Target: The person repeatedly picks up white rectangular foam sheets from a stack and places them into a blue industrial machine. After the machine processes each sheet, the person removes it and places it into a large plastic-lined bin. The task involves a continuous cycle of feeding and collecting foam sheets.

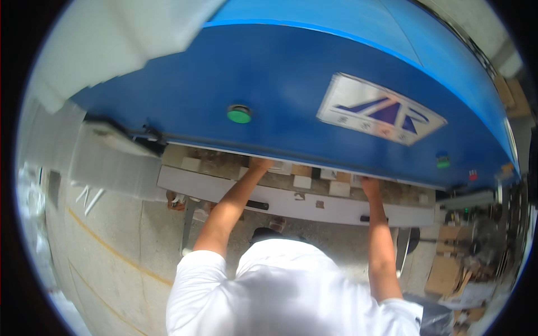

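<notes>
Both my arms reach forward under the lower edge of a big blue machine panel [269, 84]. My left hand [261, 163] is at the worn bed [216, 163] beneath that edge, close to a white block. Its fingers are hidden by the panel. My right hand [369, 183] rests farther right over the same bed, near another white block [339, 189]; its fingers are small and partly covered. A third white block [302, 182] sits between the hands, with pale and brown pieces behind it.
Along the front of the bed runs a white board [291, 204] with black handles. The panel carries green buttons [239, 114] and a white sign plate [381, 107]. Stacked white foam sheets [112, 162] stand left; a fan [485, 238] and cardboard [447, 274] are right.
</notes>
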Motion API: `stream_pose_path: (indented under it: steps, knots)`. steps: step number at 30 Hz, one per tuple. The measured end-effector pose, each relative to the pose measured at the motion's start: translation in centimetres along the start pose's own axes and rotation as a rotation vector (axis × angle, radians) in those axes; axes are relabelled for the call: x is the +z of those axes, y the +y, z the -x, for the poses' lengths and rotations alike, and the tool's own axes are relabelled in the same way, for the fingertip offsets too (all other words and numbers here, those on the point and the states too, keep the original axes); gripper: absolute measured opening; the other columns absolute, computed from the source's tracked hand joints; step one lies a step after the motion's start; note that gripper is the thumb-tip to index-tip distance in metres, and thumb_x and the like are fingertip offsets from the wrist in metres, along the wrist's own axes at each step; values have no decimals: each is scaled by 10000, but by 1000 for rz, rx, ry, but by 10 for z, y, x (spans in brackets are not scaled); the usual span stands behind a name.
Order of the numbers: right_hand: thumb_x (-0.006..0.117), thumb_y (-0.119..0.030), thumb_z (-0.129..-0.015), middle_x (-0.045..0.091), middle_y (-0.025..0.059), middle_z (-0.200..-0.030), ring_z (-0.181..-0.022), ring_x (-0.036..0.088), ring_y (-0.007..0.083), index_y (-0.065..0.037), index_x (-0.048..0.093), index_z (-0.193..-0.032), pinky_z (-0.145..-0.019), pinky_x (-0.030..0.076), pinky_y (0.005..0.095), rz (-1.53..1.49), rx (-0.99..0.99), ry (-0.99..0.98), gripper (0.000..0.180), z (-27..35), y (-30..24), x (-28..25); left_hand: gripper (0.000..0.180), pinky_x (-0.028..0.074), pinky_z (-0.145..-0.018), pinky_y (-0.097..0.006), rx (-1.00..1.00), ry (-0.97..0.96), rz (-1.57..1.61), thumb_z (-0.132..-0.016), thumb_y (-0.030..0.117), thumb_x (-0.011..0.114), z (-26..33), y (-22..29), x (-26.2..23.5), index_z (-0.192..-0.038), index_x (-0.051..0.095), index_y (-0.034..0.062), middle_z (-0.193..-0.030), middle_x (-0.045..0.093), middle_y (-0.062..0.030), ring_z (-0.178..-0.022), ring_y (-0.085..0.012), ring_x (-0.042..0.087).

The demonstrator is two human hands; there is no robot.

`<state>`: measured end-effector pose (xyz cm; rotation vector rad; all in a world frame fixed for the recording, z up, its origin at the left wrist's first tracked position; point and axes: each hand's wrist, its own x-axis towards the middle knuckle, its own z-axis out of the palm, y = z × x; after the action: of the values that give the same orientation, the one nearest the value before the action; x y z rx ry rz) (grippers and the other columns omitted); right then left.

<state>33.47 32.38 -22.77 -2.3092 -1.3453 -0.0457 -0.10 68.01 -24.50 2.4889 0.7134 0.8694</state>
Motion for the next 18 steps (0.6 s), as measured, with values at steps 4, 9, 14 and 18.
stream_pose_path:
  steps: [4, 9, 14, 18]
  knots:
    - [620, -278, -931, 454, 242, -1435, -1345, 375, 436, -7, 471, -1383, -1123, 291, 480, -180, 76, 198, 548, 12, -61, -6, 312, 410, -894, -565, 24, 82, -334, -888, 150, 583, 35, 2, -32, -1177, 617, 37, -1207, 591, -224, -1096, -428, 543]
    - [543, -413, -977, 205, 253, -1584, -1473, 160, 426, 25, 202, -1527, -1181, 151, 500, -289, 312, 707, 781, 70, -87, -67, 437, 274, -1025, -645, 218, -50, -86, -932, 326, 561, 71, 119, -134, -1226, 612, 7, -1415, 468, -236, -1309, -473, 389]
    - [407, -546, -993, 75, 256, -1610, -1487, 92, 422, 2, 99, -1553, -1188, 95, 502, -56, 14, 993, 842, -9, -140, -227, 810, 113, -1123, -676, 355, 708, -395, -985, 615, 317, -59, 191, -251, -1535, 238, 25, -1567, 187, -295, -1429, -532, 166]
    - [342, -608, -985, 82, 274, -1599, -1477, 107, 440, -3, 142, -1551, -1174, 108, 539, 61, -150, 1154, 853, -73, -152, -265, 931, 147, -1081, -723, 325, 904, -610, -945, 727, 186, -124, 198, -263, -1535, 218, 7, -1543, 142, -368, -1409, -581, 145]
